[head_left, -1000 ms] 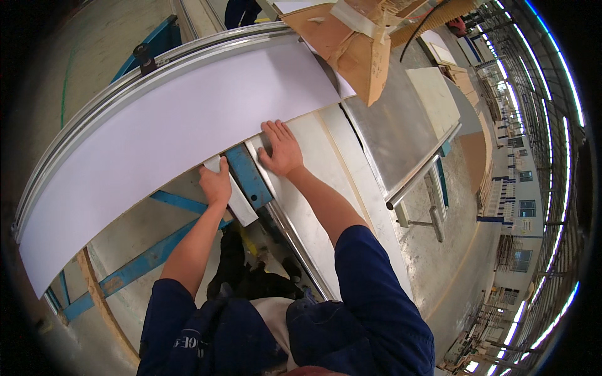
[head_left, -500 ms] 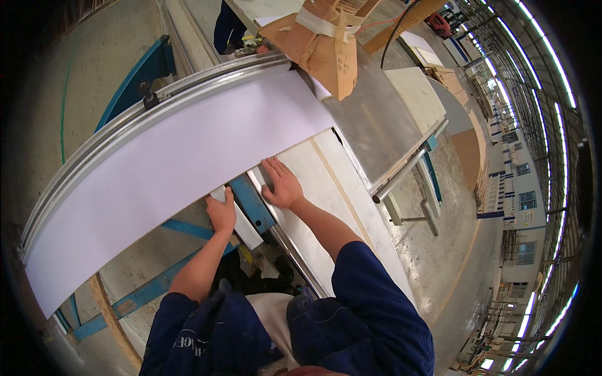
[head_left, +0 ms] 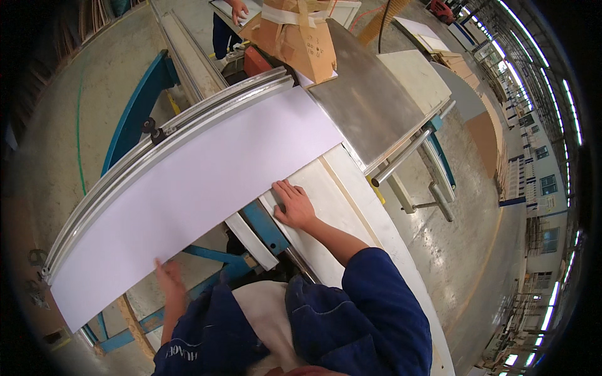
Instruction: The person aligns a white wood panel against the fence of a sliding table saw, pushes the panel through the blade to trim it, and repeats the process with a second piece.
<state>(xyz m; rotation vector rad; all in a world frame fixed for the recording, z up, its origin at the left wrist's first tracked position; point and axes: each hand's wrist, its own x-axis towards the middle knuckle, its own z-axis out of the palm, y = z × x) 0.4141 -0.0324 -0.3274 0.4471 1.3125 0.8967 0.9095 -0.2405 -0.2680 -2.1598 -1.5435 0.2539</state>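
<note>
A long white panel lies across the sliding table of a panel saw, its far edge along a metal fence. My right hand lies on the pale table, fingers stretched out and their tips at the panel's near edge. At the panel's near edge, farther left, is my left hand, smeared by motion. Its fingertips come up to the edge; whether they touch or grip it I cannot tell. Between the hands, a white support bar and a blue frame beam project from under the panel.
A taped cardboard hood stands beyond the panel's right end, next to a grey metal table. Another person's hand shows at the top. A blue curved frame and black clamp knobs are behind the fence. Metal rails project at right.
My left hand has moved left along the panel's near edge, away from the white support bar. My right hand stays near the panel's edge. Another person's hand has come into view at the top.
</note>
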